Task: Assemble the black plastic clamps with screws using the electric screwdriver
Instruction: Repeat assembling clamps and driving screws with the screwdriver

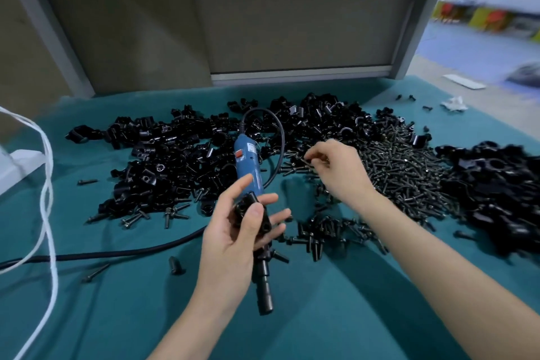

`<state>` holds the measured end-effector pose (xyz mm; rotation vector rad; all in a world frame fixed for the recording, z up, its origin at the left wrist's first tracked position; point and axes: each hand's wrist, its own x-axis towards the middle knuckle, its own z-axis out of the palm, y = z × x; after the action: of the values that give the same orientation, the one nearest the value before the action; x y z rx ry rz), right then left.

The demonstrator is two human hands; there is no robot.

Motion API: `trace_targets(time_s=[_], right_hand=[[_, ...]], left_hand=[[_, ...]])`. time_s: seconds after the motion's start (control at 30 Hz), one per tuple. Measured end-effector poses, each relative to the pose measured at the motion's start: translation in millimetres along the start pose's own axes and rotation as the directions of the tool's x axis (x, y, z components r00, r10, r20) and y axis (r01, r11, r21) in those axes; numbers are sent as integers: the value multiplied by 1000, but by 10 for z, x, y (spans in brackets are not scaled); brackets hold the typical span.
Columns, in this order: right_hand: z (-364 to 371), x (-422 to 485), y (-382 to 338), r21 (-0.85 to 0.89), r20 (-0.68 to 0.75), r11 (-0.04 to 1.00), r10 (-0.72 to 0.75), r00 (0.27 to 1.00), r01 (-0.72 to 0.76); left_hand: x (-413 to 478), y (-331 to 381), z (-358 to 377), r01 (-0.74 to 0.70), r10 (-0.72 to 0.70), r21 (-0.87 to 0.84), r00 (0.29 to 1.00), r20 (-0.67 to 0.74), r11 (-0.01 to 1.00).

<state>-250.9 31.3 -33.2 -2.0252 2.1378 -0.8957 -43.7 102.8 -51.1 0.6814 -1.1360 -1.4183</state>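
Desk [117,316]: a teal cloth is covering it, and all the stock is lying on top.

Left hand [233,240]: hovering over the near centre, palm turned up. Its grip is closing on a black plastic clamp [252,215], with the thumb pressing the piece against the fingers and the fingertips fanning out to the right.

Right hand [339,169]: reaching farther out, to the right of the left hand. Its grip is pinching a small dark screw [306,160] between thumb and forefinger, just over the left edge of the screw heap [406,175]. The item is blurred, so its details are not readable.

Electric screwdriver [247,161]: lying on the desk at centre, blue body pointing far and black nose pointing near. The left hand is hiding its middle. Neither hand is gripping it. Its black cable [117,254] is looping up from the far end and is also running off to the near left.

Loose clamp pile [163,161]: spreading across the far left and centre, on both sides of the blue body.

Dark pile [496,193]: sitting at the far right, beside the screw heap. Motion is blurring it.

Stray screws [95,272]: lying scattered at the near left.

White cord [46,184]: hanging down at the left edge.

Crumpled white paper [454,104]: resting at the far right corner.
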Motion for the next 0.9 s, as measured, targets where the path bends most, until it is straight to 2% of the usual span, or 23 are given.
trace_targets(time_s=[0.07,0.23,0.43,0.57,0.73,0.83,0.9], right_hand=[[65,197,85,-88,58,996,-7,998,13],[281,414,-101,-133,203,979,-124,971,153],[354,496,-166,-95,219,994,-40,975,62],[271,485,-137,-187,332,972,-72,940,140],[264,359,-98,-284,367,926,-137,920,251],[170,204,-189,-312,294,910,-181,939,273],[10,64,-330,-138,120,969,-190,974,206]], left_hand=[[0,4,3,2,-2,-21,1000,0,1000],[3,10,6,7,-7,-71,1000,6,997],[-8,5,28,17,-15,-82,1000,27,997],[-8,5,27,30,-27,-104,999,28,994],[-25,-8,34,12,-7,-79,998,55,997],[-30,-18,36,-1,3,-28,997,77,1000],[-31,-33,28,-5,5,0,996,87,1000]])
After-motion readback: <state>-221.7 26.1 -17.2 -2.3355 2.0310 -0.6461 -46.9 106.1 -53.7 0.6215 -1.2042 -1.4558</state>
